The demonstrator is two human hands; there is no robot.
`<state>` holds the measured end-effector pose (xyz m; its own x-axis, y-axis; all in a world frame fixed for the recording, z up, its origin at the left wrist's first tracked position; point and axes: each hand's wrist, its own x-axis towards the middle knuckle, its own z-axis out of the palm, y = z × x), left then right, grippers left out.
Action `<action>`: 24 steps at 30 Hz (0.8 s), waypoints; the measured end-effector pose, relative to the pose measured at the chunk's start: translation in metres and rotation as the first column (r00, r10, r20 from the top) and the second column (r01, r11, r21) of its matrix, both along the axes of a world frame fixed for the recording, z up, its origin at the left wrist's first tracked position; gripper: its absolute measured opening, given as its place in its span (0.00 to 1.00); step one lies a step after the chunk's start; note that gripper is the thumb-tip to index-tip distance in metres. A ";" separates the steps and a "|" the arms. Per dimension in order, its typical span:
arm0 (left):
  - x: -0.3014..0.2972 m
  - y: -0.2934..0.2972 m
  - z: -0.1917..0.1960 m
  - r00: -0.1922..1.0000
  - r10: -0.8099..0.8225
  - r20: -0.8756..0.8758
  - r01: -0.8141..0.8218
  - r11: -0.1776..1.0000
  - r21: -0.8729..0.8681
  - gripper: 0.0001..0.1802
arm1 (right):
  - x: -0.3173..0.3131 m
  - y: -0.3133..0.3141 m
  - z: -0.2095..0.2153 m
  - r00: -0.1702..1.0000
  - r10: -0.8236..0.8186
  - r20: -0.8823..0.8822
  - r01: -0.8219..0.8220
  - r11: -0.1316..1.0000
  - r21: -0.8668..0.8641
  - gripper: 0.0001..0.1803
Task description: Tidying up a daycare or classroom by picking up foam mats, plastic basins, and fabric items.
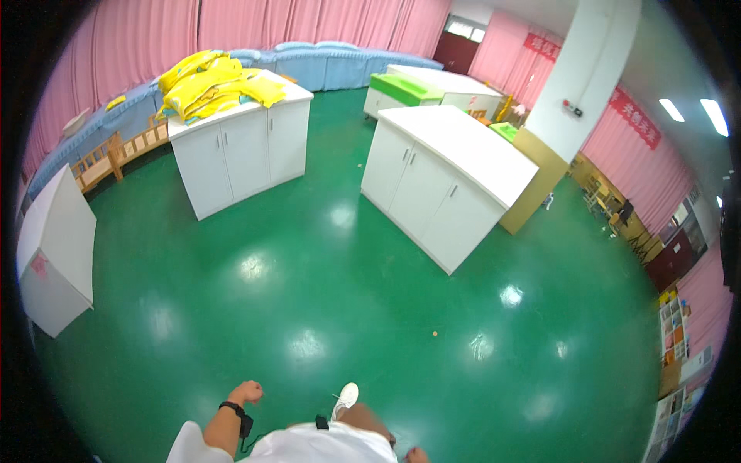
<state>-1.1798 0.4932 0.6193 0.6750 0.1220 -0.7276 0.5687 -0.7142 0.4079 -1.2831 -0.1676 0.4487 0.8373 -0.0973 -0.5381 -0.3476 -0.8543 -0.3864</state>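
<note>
My left hand (248, 393) hangs in front of me over the green floor, its fingers curled in and nothing seen in them. A black band with a small device and a cord sits on that wrist. Only a bit of my right hand (417, 455) shows at the lower edge, and its fingers cannot be made out. Neither hand touches any furniture. Ahead on the left, a heap of yellow patterned cloth (212, 86) lies on a white cabinet (239, 158). Another white cabinet (432, 185) with a bare top stands ahead on the right.
A pillar (575, 92) rises behind the right cabinet. Far left is a low white cabinet (58, 251); behind it stands a wooden railing bed (143, 144). Blue-covered furniture (324, 69) lines the pink curtains. Shelves (673, 332) stand far right. A small object (434, 334) lies on the floor.
</note>
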 end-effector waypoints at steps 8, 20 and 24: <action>0.159 0.023 -0.016 0.949 0.305 -0.086 -0.312 0.947 -0.082 0.11 | 0.413 0.081 0.114 1.000 0.023 -0.012 -0.016 0.912 0.410 0.08; 0.546 0.159 -0.026 0.943 0.305 -0.132 -0.306 0.952 0.017 0.10 | 0.858 0.300 0.172 0.915 0.343 0.214 -0.387 0.895 0.222 0.07; 0.729 0.185 0.037 0.972 0.218 0.090 -0.221 0.975 0.023 0.14 | 0.948 0.357 0.190 0.981 0.170 0.091 -0.193 0.869 0.456 0.04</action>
